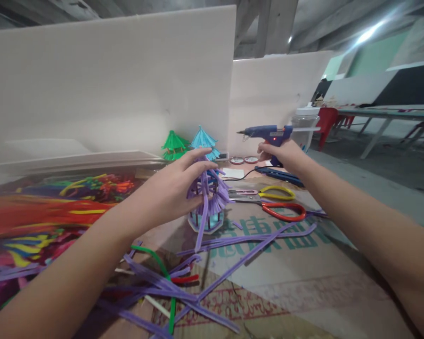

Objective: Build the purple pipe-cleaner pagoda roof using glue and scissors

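A small pagoda model with tiers of purple pipe cleaners and a pale, dark-posted base stands upright in the middle. My left hand curves around its upper part from the left, thumb low and fingers across the top, partly hiding it. One purple pipe cleaner hangs down its front below that hand. My right hand is closed around the handle of a blue hot glue gun, raised at the right with its nozzle to the left and a small red light lit.
Pliers with yellow handles and red-handled scissors lie right of the model. Loose purple pipe cleaners cross the cardboard in front. Behind are green and blue pipe-cleaner roofs; colourful bundles lie left.
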The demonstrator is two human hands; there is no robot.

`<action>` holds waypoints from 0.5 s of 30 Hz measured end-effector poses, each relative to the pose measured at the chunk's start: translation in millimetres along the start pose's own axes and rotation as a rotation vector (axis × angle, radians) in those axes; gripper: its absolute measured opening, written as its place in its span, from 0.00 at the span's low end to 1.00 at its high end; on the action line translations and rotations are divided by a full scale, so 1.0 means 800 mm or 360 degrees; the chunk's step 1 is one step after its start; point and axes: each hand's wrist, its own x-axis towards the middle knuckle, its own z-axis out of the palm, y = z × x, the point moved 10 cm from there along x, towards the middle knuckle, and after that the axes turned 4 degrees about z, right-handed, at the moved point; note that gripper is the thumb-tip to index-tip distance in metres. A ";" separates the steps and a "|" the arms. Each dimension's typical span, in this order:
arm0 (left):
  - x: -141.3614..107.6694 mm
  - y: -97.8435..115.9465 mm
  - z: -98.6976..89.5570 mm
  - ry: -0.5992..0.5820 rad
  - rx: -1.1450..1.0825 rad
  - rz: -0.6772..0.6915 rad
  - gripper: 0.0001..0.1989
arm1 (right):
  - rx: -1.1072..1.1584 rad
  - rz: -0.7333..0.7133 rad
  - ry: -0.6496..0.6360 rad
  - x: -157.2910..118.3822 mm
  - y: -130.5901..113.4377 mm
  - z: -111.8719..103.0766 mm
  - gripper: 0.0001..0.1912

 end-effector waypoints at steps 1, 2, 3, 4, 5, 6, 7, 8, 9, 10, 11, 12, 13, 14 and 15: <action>-0.002 -0.001 -0.001 -0.0026 -0.0047 -0.0014 0.28 | 0.0187 -0.0053 -0.0041 -0.004 -0.017 -0.002 0.14; -0.003 -0.002 -0.003 -0.0045 -0.0098 -0.0029 0.30 | 0.0355 -0.0098 -0.0086 -0.010 -0.034 -0.004 0.14; -0.004 -0.003 -0.006 -0.0048 -0.0156 -0.0042 0.33 | 0.0489 -0.0129 -0.0117 -0.016 -0.050 -0.007 0.15; -0.005 -0.004 -0.010 -0.0031 -0.0220 -0.0061 0.34 | 0.0552 -0.0166 -0.0153 -0.023 -0.066 -0.008 0.16; -0.006 -0.007 -0.014 0.0005 -0.0290 -0.0098 0.35 | 0.0560 -0.0197 -0.0206 -0.031 -0.081 -0.007 0.16; -0.006 -0.013 -0.017 0.0055 -0.0368 -0.0156 0.35 | 0.0560 -0.0236 -0.0234 -0.040 -0.096 -0.008 0.16; -0.007 -0.021 -0.019 0.0114 -0.0456 -0.0231 0.34 | 0.0542 -0.0268 -0.0269 -0.048 -0.109 -0.008 0.15; -0.008 -0.030 -0.019 0.0167 -0.0551 -0.0315 0.33 | 0.0503 -0.0290 -0.0313 -0.057 -0.121 -0.006 0.13; -0.009 -0.039 -0.016 0.0212 -0.0648 -0.0396 0.31 | 0.0446 -0.0305 -0.0353 -0.065 -0.132 -0.004 0.12; -0.009 -0.047 -0.012 0.0246 -0.0740 -0.0457 0.29 | 0.0369 -0.0311 -0.0419 -0.074 -0.141 0.002 0.12; -0.009 -0.053 -0.008 0.0266 -0.0817 -0.0495 0.27 | 0.0294 -0.0322 -0.0474 -0.082 -0.149 0.007 0.12; -0.009 -0.057 -0.004 0.0276 -0.0871 -0.0516 0.25 | 0.0236 -0.0334 -0.0522 -0.089 -0.156 0.012 0.12; -0.008 -0.060 -0.001 0.0280 -0.0899 -0.0532 0.23 | 0.0194 -0.0360 -0.0567 -0.096 -0.163 0.018 0.14; -0.008 -0.063 0.001 0.0284 -0.0902 -0.0546 0.22 | 0.0161 -0.0393 -0.0608 -0.103 -0.170 0.023 0.15; -0.007 -0.065 0.001 0.0285 -0.0887 -0.0564 0.21 | 0.0124 -0.0428 -0.0648 -0.108 -0.175 0.029 0.17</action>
